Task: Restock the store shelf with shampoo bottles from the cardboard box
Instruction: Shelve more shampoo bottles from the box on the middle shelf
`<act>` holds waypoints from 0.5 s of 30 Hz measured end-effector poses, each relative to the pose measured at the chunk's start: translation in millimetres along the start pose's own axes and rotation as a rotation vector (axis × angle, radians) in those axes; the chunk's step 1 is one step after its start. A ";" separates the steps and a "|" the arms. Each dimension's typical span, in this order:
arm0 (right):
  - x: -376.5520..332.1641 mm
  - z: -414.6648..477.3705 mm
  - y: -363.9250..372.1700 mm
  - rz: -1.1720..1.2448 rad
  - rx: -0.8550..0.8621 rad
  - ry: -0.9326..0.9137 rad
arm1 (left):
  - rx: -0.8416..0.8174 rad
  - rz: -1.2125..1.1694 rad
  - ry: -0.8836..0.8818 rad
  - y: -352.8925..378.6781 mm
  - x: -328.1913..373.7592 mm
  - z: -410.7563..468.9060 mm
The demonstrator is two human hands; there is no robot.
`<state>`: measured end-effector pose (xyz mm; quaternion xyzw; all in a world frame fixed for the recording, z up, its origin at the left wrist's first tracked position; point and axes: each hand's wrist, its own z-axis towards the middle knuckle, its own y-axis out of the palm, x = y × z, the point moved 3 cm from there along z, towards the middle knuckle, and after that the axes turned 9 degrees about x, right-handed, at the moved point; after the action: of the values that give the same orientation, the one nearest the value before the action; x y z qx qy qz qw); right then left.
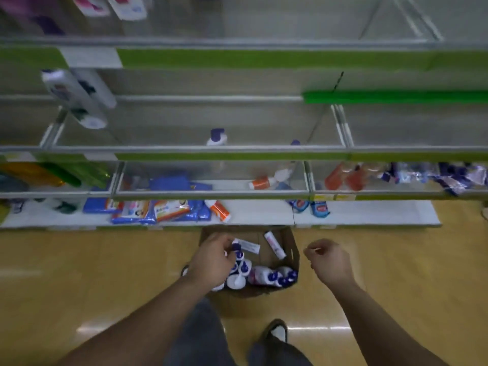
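Spanning the whole view, the store shelf [264, 60] is seen with its middle tier almost bare; only a lone white bottle [216, 138] with a blue cap is stood there, behind the rail [158, 148]. Below, on the floor [105, 273] just in front of the lowest tier, the cardboard box [291, 249] is set open. The shampoo bottles [266, 276] are bunched at its near end, and a slim tube [275, 245] is laid flat toward the far end. The picking step is judged to be in hand. The left hand [211, 260] is placed inside the box, its fingers curled round a blue-capped bottle [237, 250] at the left of the cluster, though how firmly cannot be told through the blur. The right hand [330, 262] is held just beside the box's right wall, loosely curled, with nothing in it. Next, the gripped bottle would need to be lifted clear of its neighbours, carried over the rail and stood upright on the bare tier.
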<state>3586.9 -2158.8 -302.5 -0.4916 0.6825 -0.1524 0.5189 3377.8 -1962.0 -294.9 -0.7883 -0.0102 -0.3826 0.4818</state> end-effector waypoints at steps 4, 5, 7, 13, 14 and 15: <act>40.6 3.6 16.1 -0.082 -0.123 0.007 | -0.043 0.011 -0.117 52.8 -19.3 -35.4; 50.2 7.0 23.7 -0.106 -0.149 0.010 | -0.048 0.002 -0.141 65.9 -27.1 -40.7; 69.2 15.8 43.1 -0.156 -0.195 0.030 | -0.061 -0.017 -0.200 92.5 -45.4 -46.3; 124.6 73.6 140.3 -0.199 -0.267 0.031 | -0.139 0.005 -0.278 196.4 -121.3 -17.2; 133.9 89.5 162.2 -0.202 -0.273 0.027 | -0.142 0.000 -0.280 217.9 -136.6 -6.3; 144.5 105.8 185.4 -0.208 -0.287 0.019 | -0.135 -0.007 -0.266 239.0 -150.9 5.0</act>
<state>3585.8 -2159.5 -560.2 -0.6273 0.6475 -0.1110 0.4183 3366.0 -2032.9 -568.3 -0.8626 -0.0511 -0.2761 0.4209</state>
